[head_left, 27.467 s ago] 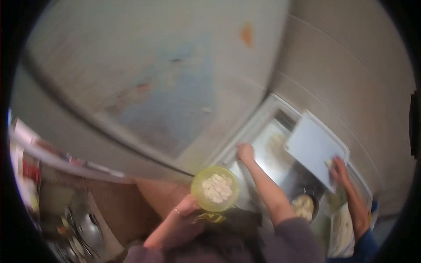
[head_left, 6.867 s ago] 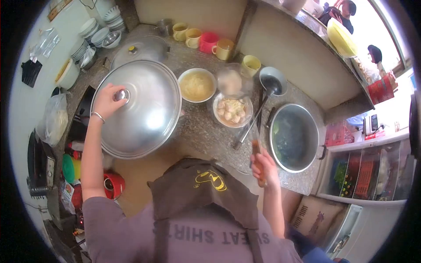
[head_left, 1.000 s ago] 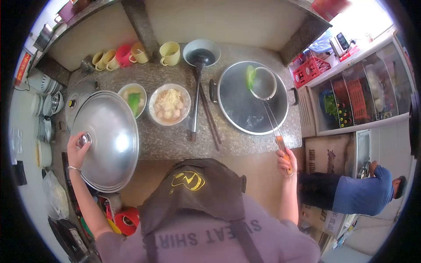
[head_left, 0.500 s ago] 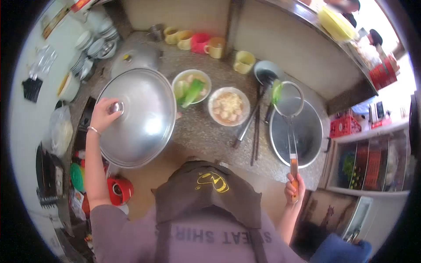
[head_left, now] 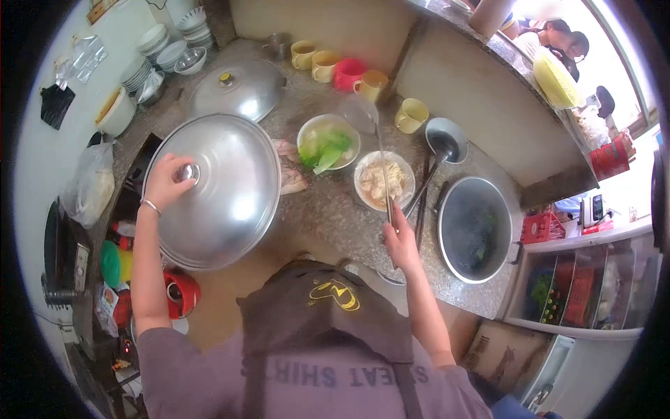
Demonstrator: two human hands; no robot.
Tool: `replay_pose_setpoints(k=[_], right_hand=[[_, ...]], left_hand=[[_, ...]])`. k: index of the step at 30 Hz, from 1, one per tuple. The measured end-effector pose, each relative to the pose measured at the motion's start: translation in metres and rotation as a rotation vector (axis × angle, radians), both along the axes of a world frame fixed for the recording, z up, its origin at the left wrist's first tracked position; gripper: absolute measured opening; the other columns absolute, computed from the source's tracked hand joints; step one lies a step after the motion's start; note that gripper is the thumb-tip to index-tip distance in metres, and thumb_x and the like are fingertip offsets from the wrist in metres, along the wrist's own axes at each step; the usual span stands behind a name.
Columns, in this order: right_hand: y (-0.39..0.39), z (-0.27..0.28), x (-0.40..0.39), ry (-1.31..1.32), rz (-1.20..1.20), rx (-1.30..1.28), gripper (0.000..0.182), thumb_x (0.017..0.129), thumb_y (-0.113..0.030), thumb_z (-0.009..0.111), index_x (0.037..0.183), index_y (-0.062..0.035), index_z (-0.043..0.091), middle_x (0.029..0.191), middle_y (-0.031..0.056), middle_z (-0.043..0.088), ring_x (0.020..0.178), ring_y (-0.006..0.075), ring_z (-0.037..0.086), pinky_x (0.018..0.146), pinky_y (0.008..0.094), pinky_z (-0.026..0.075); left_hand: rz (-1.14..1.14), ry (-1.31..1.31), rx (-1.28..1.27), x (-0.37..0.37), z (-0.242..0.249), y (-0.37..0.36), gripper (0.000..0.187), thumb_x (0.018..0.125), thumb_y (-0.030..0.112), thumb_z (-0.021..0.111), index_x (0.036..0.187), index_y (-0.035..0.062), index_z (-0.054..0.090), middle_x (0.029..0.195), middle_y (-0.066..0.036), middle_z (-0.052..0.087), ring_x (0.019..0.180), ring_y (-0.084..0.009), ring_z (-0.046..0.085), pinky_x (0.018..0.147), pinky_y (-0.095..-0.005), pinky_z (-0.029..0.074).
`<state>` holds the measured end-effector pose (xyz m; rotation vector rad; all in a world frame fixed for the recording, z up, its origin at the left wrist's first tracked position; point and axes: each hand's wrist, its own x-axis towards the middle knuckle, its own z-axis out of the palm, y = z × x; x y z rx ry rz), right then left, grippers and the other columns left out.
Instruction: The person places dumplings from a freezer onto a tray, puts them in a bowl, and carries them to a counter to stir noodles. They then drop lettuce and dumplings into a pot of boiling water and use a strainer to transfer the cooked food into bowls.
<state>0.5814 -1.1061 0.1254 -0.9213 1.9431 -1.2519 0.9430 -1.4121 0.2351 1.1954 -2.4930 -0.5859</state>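
Note:
My left hand [head_left: 171, 176] is closed on the knob of a large metal lid [head_left: 216, 216], holding it tilted up toward me. My right hand [head_left: 401, 241] grips the handle of a wire strainer [head_left: 359, 114], whose head is blurred above the back of the counter. Just under the strainer is a white bowl of soup with leafy greens [head_left: 326, 145]. Beside it, a second bowl [head_left: 357, 174] holds noodles and pale chunks in broth, with the strainer's handle crossing over it. To the right, a wide metal pot [head_left: 441, 241] contains dark liquid with some greens.
A ladle [head_left: 452, 140] and chopsticks [head_left: 421, 209] lie between the noodle bowl and the pot. Another lid [head_left: 237, 91] rests at the back left, near stacked bowls [head_left: 155, 42]. Mugs [head_left: 324, 66] line the back wall. People are visible beyond the upper right ledge.
My right hand has swung the strainer left from over the pot to above the bowls. Greens that hung at the strainer's edge are no longer there. The lid stays in my left hand.

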Motion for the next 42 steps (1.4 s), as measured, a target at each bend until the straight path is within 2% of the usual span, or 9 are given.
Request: replay_pose_setpoints(k=[2,8,15,18,20,24,37,39,42], right_hand=[[0.005,0.006,0.0,-0.035,-0.054,-0.018,0.052,0.083,-0.009,0.044,0.13,-0.0027,0.023,0.093,0.008,0.056,0.057,0.008,0.047,0.054,0.0199,0.038],[0.04,0.006,-0.019,-0.205,-0.538,-0.292,0.051,0.085,-0.008,0.039,0.132,-0.0084,0.02,0.055,-0.0029,0.037,0.038,0.0041,0.032,0.032,0.0177,0.027],[0.088,-0.024,-0.055,-0.238,-0.856,-0.259,0.055,0.083,-0.011,0.042,0.132,-0.0078,0.018,0.056,-0.0011,0.039,0.037,0.0046,0.032,0.03,0.0195,0.029],[0.082,-0.078,-0.089,0.226,-0.757,-0.164,0.051,0.084,-0.009,0.041,0.131,-0.0046,0.022,0.104,0.0138,0.053,0.076,0.018,0.055,0.065,0.0272,0.046],[0.055,-0.084,-0.096,0.289,-0.736,-0.26,0.054,0.08,-0.01,0.045,0.13,-0.0055,0.024,0.122,0.0185,0.042,0.109,0.0292,0.044,0.087,0.0341,0.037],[0.023,-0.098,-0.107,0.696,-0.648,0.024,0.066,0.073,-0.015,0.055,0.13,-0.0066,0.023,0.112,0.024,0.046,0.095,0.0384,0.05,0.081,0.0402,0.042],[0.075,-0.112,-0.077,0.593,-0.574,0.078,0.034,0.075,-0.005,0.054,0.108,0.0004,0.049,0.097,0.0182,0.048,0.084,0.0306,0.052,0.074,0.0357,0.043],[0.053,-0.064,-0.096,0.354,-0.588,-0.081,0.035,0.074,-0.004,0.056,0.108,0.0003,0.048,0.097,0.0148,0.049,0.084,0.0242,0.052,0.073,0.0322,0.043],[-0.027,0.05,-0.164,0.552,-0.559,-0.503,0.049,0.072,-0.005,0.061,0.117,-0.0026,0.042,0.104,0.0129,0.048,0.093,0.0198,0.05,0.079,0.0305,0.041]], left_hand=[[-0.011,-0.001,0.008,-0.001,-0.001,-0.001,0.035,0.059,0.016,0.065,0.091,0.0045,0.059,0.076,-0.007,0.048,0.062,-0.0169,0.05,0.057,-0.0259,0.042],[-0.016,0.015,0.006,-0.008,0.0,-0.001,0.035,0.059,0.011,0.065,0.092,0.0042,0.059,0.079,-0.005,0.049,0.062,-0.0129,0.049,0.056,-0.0226,0.041],[-0.018,-0.053,-0.015,-0.028,0.005,-0.002,0.034,0.056,0.01,0.064,0.089,0.005,0.06,0.073,-0.005,0.046,0.06,-0.0147,0.047,0.055,-0.0247,0.04],[-0.067,0.0,-0.061,-0.041,0.006,0.0,0.033,0.056,0.011,0.064,0.088,0.0046,0.06,0.072,-0.005,0.046,0.06,-0.0149,0.048,0.054,-0.0243,0.039],[-0.054,0.002,-0.069,-0.056,0.011,0.008,0.032,0.055,0.011,0.064,0.086,0.0044,0.061,0.072,-0.006,0.047,0.061,-0.0162,0.048,0.055,-0.0252,0.039],[-0.073,0.003,-0.056,-0.071,0.008,0.005,0.032,0.054,0.011,0.063,0.085,0.0042,0.061,0.071,-0.006,0.046,0.063,-0.0176,0.049,0.056,-0.0262,0.04],[-0.016,0.026,-0.07,-0.071,0.013,0.033,0.034,0.056,0.011,0.064,0.089,0.0035,0.06,0.079,-0.006,0.048,0.066,-0.0149,0.05,0.058,-0.0244,0.041],[0.029,0.015,0.009,-0.069,0.013,0.036,0.034,0.054,0.011,0.065,0.087,0.0034,0.06,0.077,-0.006,0.047,0.063,-0.0144,0.049,0.056,-0.0243,0.041],[0.056,0.034,0.03,-0.067,0.007,0.034,0.035,0.052,0.011,0.066,0.085,0.0034,0.06,0.076,-0.005,0.046,0.062,-0.014,0.049,0.055,-0.0243,0.041]])
